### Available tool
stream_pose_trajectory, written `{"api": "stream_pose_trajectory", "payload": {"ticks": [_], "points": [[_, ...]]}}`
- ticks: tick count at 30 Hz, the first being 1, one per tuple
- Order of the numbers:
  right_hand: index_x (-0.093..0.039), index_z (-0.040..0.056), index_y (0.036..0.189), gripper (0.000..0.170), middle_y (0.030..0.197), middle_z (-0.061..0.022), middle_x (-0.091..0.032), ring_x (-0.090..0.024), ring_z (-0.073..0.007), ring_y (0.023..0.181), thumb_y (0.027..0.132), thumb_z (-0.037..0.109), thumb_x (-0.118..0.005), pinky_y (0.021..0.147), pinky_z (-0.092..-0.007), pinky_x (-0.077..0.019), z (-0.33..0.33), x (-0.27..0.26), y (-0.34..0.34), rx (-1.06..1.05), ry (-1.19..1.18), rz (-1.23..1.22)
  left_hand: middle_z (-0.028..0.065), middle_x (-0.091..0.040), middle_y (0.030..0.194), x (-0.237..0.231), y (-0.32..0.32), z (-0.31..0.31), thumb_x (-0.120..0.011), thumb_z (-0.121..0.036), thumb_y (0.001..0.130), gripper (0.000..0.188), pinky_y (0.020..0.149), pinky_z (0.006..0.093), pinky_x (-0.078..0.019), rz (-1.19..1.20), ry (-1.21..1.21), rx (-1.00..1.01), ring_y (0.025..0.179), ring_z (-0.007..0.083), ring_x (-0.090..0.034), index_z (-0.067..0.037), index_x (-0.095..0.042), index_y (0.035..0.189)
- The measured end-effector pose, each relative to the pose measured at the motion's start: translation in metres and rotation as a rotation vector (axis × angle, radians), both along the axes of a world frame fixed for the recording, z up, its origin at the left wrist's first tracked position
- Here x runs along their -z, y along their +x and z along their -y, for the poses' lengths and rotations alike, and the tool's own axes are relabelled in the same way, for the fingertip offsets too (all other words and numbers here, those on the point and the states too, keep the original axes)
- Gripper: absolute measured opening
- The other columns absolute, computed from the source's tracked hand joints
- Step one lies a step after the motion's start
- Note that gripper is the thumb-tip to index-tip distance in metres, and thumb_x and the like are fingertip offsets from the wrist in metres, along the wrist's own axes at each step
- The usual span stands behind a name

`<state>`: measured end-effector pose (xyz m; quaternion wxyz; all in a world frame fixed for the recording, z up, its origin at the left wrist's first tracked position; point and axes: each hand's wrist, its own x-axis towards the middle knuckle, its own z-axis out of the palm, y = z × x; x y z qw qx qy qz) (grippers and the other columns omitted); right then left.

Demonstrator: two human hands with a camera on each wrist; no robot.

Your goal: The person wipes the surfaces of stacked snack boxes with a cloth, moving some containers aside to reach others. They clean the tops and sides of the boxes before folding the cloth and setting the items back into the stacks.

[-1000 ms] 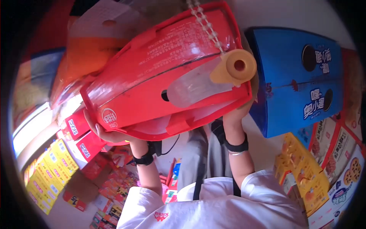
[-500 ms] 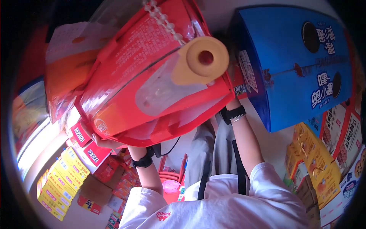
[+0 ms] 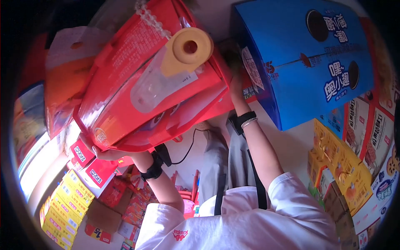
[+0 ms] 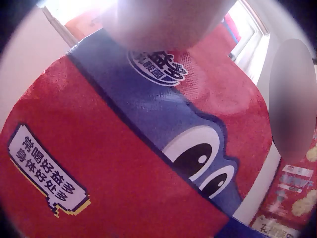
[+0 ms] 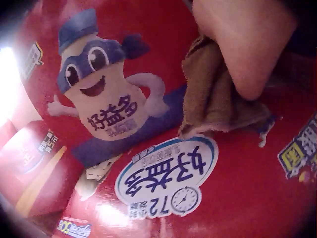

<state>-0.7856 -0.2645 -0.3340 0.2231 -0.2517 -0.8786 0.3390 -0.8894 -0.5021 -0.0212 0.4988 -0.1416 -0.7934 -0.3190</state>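
A large red drink carton (image 3: 125,100) with a raised rim tilts across the upper left of the head view. My left hand (image 3: 112,154) grips its lower left corner; a blurred finger (image 4: 163,22) crosses the carton's printed side in the left wrist view. My right hand (image 5: 242,44) pinches a brown cloth (image 5: 213,89) against a red face printed with a cartoon bottle. In the head view that right hand (image 3: 234,71) is partly hidden past the carton's right end. Over the carton hang a yellow ring-shaped piece (image 3: 187,48) with a translucent body and a white bead string (image 3: 152,21).
A big blue biscuit box (image 3: 304,62) stands close on the right. Yellow packages (image 3: 341,166) and red-and-white cartons are beyond it. Yellow boxes (image 3: 66,204) and red boxes (image 3: 96,171) stand at lower left. An orange bag (image 3: 66,83) is beside the carton.
The carton and the hanging yellow piece shift left and tilt more. My right hand has left the carton's right end and reached farther forward, beside the blue box. My left hand keeps its corner.
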Motion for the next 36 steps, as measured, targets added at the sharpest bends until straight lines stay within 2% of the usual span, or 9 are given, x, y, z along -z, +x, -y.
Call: {"api": "stream_pose_trajectory", "payload": {"ticks": [1,3,9,10,11,17,19,22,36], "points": [[-0.048,-0.0084,0.109,0.034,0.103,-0.0166,-0.057,-0.056,-0.0274,0.087,0.090,0.018,-0.039,0.074,-0.0344,-0.0432,0.000,0.008,0.005,-0.007,0.036,0.021,0.0165,-0.044,0.127,-0.002,0.000,-0.001,-0.031,-0.022,0.092,0.032,0.094,0.0403,-0.0402,-0.008,-0.036,-0.015,0.113,0.0267,-0.047,-0.004,-0.041,0.116],[-0.049,-0.0080,0.113,0.036,0.112,-0.0291,-0.051,-0.051,-0.0414,0.101,0.087,0.013,-0.037,0.090,-0.0431,-0.0393,0.029,-0.022,0.028,0.239,-0.492,0.030,0.0164,-0.044,0.127,-0.004,0.002,-0.004,-0.032,-0.022,0.092,0.032,0.095,0.0406,-0.0395,0.030,0.053,-0.005,0.113,0.0270,-0.047,-0.004,-0.041,0.116],[-0.051,-0.0097,0.106,0.035,0.102,-0.0287,-0.055,-0.052,-0.0416,0.097,0.090,0.016,-0.034,0.079,-0.0426,-0.0431,0.048,-0.125,0.067,0.468,-0.728,-0.065,0.0187,-0.054,0.114,-0.007,-0.001,-0.006,-0.042,-0.021,0.086,0.039,0.083,0.0429,-0.0502,-0.004,0.229,-0.010,0.099,0.0300,-0.056,0.003,-0.050,0.115],[-0.051,-0.0097,0.106,0.035,0.102,-0.0287,-0.055,-0.052,-0.0416,0.097,0.090,0.016,-0.034,0.079,-0.0426,-0.0431,0.046,-0.128,0.069,0.460,-0.730,-0.061,0.0182,-0.055,0.114,-0.010,-0.001,-0.008,-0.039,-0.023,0.086,0.041,0.084,0.0426,-0.0495,-0.030,0.104,-0.056,0.099,0.0296,-0.056,0.003,-0.050,0.116],[-0.051,-0.0098,0.105,0.036,0.102,-0.0289,-0.055,-0.052,-0.0423,0.095,0.091,0.018,-0.034,0.076,-0.0420,-0.0441,0.041,-0.129,0.073,0.411,-0.642,-0.046,0.0166,-0.055,0.113,-0.019,-0.004,-0.011,-0.033,-0.026,0.084,0.047,0.087,0.0423,-0.0472,0.155,0.583,0.064,0.103,0.0287,-0.054,0.003,-0.050,0.116],[-0.050,-0.0063,0.109,0.035,0.115,-0.0269,-0.049,-0.048,-0.0411,0.102,0.088,0.020,-0.039,0.086,-0.0458,-0.0383,0.034,-0.093,0.066,0.421,-0.441,0.046,0.0128,-0.053,0.109,-0.024,-0.004,-0.011,-0.031,-0.029,0.078,0.049,0.088,0.0378,-0.0434,0.208,0.551,0.061,0.104,0.0232,-0.052,-0.001,-0.051,0.112],[-0.046,-0.0025,0.118,0.043,0.127,-0.0222,-0.041,-0.041,-0.0346,0.116,0.084,0.023,-0.046,0.096,-0.0456,-0.0312,0.033,-0.079,0.053,-0.134,0.036,0.192,0.0134,-0.053,0.109,-0.025,-0.007,-0.014,-0.030,-0.029,0.078,0.049,0.089,0.0378,-0.0433,0.208,0.512,0.042,0.104,0.0235,-0.052,-0.001,-0.051,0.112],[-0.040,0.0004,0.126,0.055,0.134,-0.0178,-0.035,-0.033,-0.0303,0.124,0.079,0.027,-0.051,0.101,-0.0434,-0.0280,0.019,-0.064,0.045,-0.456,0.283,0.424,0.0143,-0.053,0.110,-0.026,-0.005,-0.013,-0.031,-0.029,0.078,0.048,0.088,0.0375,-0.0436,0.197,0.556,0.052,0.103,0.0245,-0.053,0.000,-0.051,0.110],[-0.036,0.0035,0.129,0.051,0.127,-0.0243,-0.040,-0.039,-0.0387,0.117,0.082,0.012,-0.051,0.098,-0.0442,-0.0330,-0.064,0.000,0.037,-0.358,-0.083,0.395,0.0165,-0.056,0.105,-0.024,-0.011,-0.013,-0.031,-0.026,0.076,0.047,0.084,0.0375,-0.0469,0.122,0.493,0.016,0.097,0.0268,-0.055,0.004,-0.054,0.103]]}}
